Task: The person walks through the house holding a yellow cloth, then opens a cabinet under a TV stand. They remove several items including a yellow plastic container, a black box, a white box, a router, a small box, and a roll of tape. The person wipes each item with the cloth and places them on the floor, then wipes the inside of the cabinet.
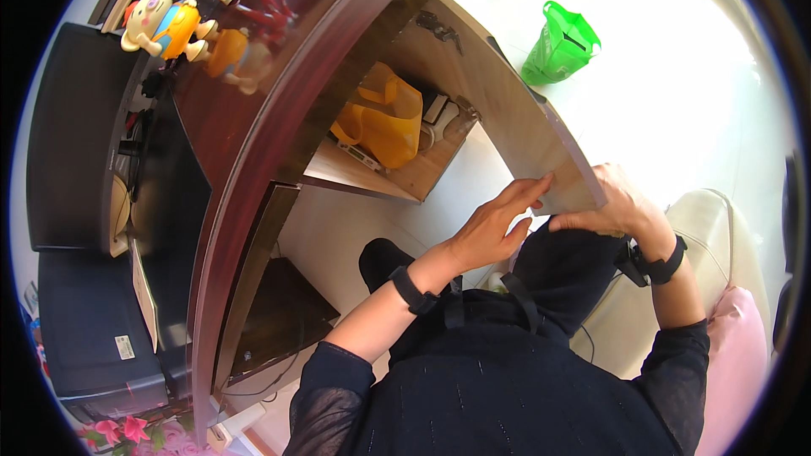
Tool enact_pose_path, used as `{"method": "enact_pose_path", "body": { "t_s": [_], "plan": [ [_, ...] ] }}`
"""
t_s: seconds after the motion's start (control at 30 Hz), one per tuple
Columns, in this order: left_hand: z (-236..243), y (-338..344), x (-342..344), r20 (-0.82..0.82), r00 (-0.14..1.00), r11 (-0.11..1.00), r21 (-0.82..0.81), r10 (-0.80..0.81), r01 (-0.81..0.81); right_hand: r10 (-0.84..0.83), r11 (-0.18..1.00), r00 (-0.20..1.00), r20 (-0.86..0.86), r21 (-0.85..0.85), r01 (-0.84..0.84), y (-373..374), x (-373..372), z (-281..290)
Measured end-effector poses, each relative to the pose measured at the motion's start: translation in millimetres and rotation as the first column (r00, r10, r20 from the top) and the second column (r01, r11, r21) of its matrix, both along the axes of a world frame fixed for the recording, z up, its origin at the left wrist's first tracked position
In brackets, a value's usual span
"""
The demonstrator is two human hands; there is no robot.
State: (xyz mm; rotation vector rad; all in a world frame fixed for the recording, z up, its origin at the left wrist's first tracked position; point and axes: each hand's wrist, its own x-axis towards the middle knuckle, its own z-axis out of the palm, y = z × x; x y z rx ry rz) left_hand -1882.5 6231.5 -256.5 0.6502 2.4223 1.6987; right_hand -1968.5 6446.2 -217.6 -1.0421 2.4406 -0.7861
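Black top [498, 393] nearest us! Our right hand [618, 203] grips the open cabinet door [534, 137], right of the yellow tote bag [399, 131]; our left hand [492, 224], fingers loosely parted, touches its inner face.

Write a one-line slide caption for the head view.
Right hand holds an open cabinet door by its end, left hand alongside; yellow bag inside the cabinet.

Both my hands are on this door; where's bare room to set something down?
The floor between the green bag and the cream seat looks free, though glare hides detail. The desktop has a bare patch between the toy figures and its front edge. The cabinet, beside the open door, is crowded around the yellow bag.
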Motion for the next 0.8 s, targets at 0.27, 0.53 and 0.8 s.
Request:
{"method": "enact_pose_path", "body": {
  "t_s": [0.27,0.53,0.8],
  "plan": [
    [-62.7,-41.6,-43.5,0.245,0.75,0.78,-0.047,0.614,-0.623,-0.3,0.936,0.953,0.033,-0.182,0.301,37.6,-27.2,-17.5],
    [-89.1,-117.6,-98.3,-0.437,0.717,0.427,-0.592,0.543,-0.684,-0.444,0.874,0.874,0.199,-0.121,0.471,66.2,-73.5,-32.2],
    [-95.0,-109.3,-83.8,-0.221,0.795,0.209,-0.894,0.566,-0.397,-0.402,0.87,0.879,0.257,-0.193,0.454,76.2,-87.2,-55.5]
  ]
}}
